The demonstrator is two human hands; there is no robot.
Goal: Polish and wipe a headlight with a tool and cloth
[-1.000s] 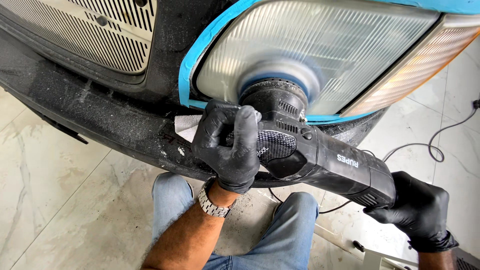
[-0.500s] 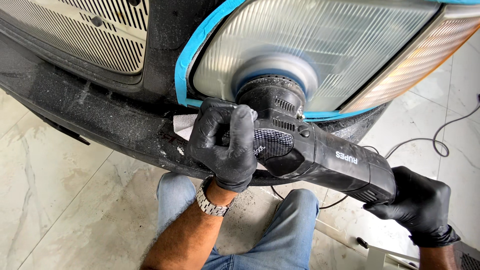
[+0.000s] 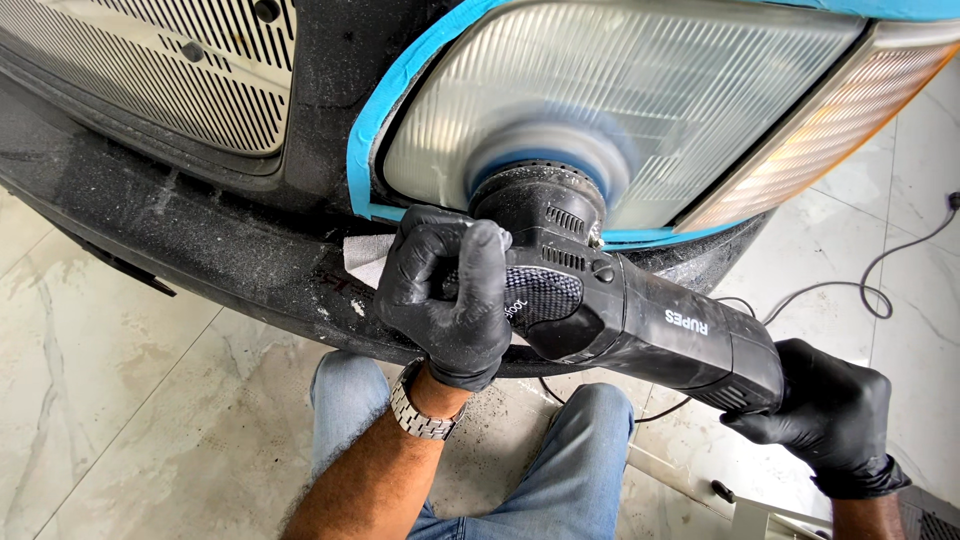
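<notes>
A black electric polisher (image 3: pixel 640 315) presses its blurred, spinning blue-and-white pad (image 3: pixel 545 150) against the lower part of a car's ribbed headlight lens (image 3: pixel 640 90). My left hand (image 3: pixel 445 290), in a black glove, grips the polisher's head. My right hand (image 3: pixel 830 415), also gloved in black, holds the rear end of the tool's body. Blue masking tape (image 3: pixel 385 95) runs around the lens edge. A metal watch (image 3: pixel 420 415) sits on my left wrist.
The dusty black bumper (image 3: pixel 200 250) runs below the lamp, with a slatted grille (image 3: pixel 180 70) at upper left. An amber indicator lens (image 3: pixel 850 120) adjoins the headlight on the right. A black power cord (image 3: pixel 880 285) trails over the pale marble floor. My jeans-clad knees (image 3: pixel 560 460) are below.
The polisher and both hands have shifted slightly left along the lower part of the lens; the pad keeps spinning.
</notes>
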